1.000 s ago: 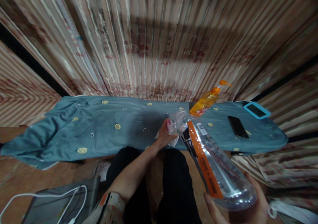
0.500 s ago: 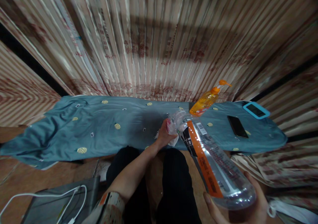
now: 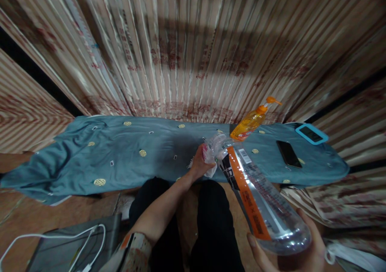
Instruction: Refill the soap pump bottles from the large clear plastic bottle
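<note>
A large clear plastic bottle with an orange and black label slants across the front right, its neck end toward the middle and its base toward me. My right hand is wrapped round its base. My left hand is closed round a small clear plastic container with pink marking. The big bottle's neck end meets this container, and I cannot tell whether they touch. Something white and crumpled shows under my left hand. Just beyond stands an orange pump bottle with yellow-orange liquid.
A teal cloth with pineapple prints covers the long narrow table. On its right lie a black phone and a blue-framed device. Striped curtains hang behind. At lower left, a white cable rests on a dark surface.
</note>
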Demonstrator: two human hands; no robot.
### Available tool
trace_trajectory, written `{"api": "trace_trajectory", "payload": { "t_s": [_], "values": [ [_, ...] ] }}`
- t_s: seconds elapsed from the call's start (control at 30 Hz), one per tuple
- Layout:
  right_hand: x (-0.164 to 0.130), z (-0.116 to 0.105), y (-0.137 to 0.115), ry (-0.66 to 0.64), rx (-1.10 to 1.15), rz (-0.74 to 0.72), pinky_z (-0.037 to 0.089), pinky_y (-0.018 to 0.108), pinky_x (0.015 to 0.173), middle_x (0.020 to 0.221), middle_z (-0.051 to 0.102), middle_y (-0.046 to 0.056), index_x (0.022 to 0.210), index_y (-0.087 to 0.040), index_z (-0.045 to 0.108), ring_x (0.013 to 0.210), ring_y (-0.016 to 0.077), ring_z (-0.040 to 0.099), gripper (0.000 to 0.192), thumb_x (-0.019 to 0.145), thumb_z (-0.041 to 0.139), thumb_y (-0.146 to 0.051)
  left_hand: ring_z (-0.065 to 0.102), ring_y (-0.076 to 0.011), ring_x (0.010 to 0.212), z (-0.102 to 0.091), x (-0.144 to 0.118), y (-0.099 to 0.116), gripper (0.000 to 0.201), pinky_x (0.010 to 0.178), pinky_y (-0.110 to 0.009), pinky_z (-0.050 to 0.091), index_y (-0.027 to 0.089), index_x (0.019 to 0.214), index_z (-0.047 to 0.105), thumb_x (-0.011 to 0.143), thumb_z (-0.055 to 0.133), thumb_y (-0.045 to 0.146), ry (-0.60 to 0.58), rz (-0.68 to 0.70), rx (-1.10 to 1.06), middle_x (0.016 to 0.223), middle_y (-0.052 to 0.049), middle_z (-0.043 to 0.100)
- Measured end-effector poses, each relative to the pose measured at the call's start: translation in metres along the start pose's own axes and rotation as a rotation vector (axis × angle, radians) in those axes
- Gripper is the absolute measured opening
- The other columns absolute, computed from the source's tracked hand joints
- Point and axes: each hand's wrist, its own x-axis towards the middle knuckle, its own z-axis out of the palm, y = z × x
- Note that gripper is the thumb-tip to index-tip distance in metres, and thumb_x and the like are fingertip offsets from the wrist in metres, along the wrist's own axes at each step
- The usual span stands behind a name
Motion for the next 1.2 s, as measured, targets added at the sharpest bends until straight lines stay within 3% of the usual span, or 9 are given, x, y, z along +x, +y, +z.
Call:
{"api": "trace_trajectory", "payload": {
  "t_s": [0.2,0.33,0.53,0.8,0.97,1.1,1.2],
  "values": [
    [0.002,-0.001,0.002,0.02,-0.017,-0.027,0.064,0.066,0.101,0.151,0.055,0.02,0.17,-0.025,0.038,0.131,0.0415,0.064,0.123,0.069,0.101,-0.051,0.069,-0.0338,0.128,0.001,0.0,0.0,0.084,0.123,-0.054,0.051,0.022,0.134,0.059,0.06,0.097,0.012,-0.002,0.011,-0.017,0.134,-0.009,0.071],
    [0.005,0.0,-0.008,0.03,-0.037,-0.015,0.059,0.07,0.106,0.142,0.059,0.02,0.172,-0.021,0.036,0.133,0.0447,0.062,0.126,0.07,0.099,-0.06,0.069,-0.0348,0.128,0.001,0.0,-0.003,0.087,0.123,-0.056,0.051,0.022,0.136,0.059,0.059,0.098,0.013,0.002,0.013,-0.03,0.135,-0.01,0.071],
    [0.0,0.002,-0.004,0.019,0.002,0.008,0.067,0.058,0.093,0.149,0.057,0.018,0.173,-0.028,0.036,0.122,0.0381,0.066,0.119,0.074,0.098,-0.052,0.069,-0.0335,0.127,0.001,0.0,-0.002,0.085,0.122,-0.054,0.051,0.021,0.135,0.059,0.06,0.098,0.011,-0.006,-0.001,-0.011,0.133,-0.009,0.071],
    [0.0,0.002,-0.006,0.031,-0.002,0.028,0.068,0.055,0.088,0.153,0.053,0.021,0.173,-0.026,0.035,0.128,0.0416,0.063,0.123,0.072,0.099,-0.055,0.069,-0.0349,0.129,0.0,-0.001,0.001,0.084,0.122,-0.055,0.051,0.021,0.134,0.058,0.06,0.097,0.013,0.0,0.013,-0.007,0.134,-0.01,0.071],
    [0.0,0.001,-0.004,0.016,0.02,0.028,0.068,0.047,0.08,0.148,0.055,0.02,0.172,-0.026,0.035,0.127,0.0396,0.064,0.12,0.073,0.098,-0.049,0.068,-0.0343,0.129,0.0,0.0,-0.001,0.084,0.123,-0.054,0.051,0.022,0.134,0.06,0.06,0.098,0.014,-0.002,0.011,-0.003,0.134,-0.01,0.07],
    [0.0,0.0,0.0,-0.002,0.04,-0.011,0.069,0.044,0.083,0.147,0.056,0.018,0.171,-0.025,0.036,0.134,0.0393,0.06,0.117,0.073,0.097,-0.043,0.068,-0.0339,0.129,0.001,0.0,-0.003,0.088,0.123,-0.054,0.05,0.024,0.138,0.058,0.06,0.099,0.014,-0.009,-0.004,-0.012,0.136,-0.009,0.07],
    [-0.003,0.0,0.001,-0.01,0.04,0.029,0.068,0.039,0.077,0.148,0.056,0.017,0.173,-0.028,0.034,0.128,0.0354,0.064,0.112,0.079,0.094,-0.042,0.067,-0.0339,0.13,0.002,0.0,-0.003,0.088,0.123,-0.054,0.05,0.023,0.139,0.058,0.061,0.098,0.014,-0.011,-0.003,-0.011,0.137,-0.01,0.07]
  ]
}}
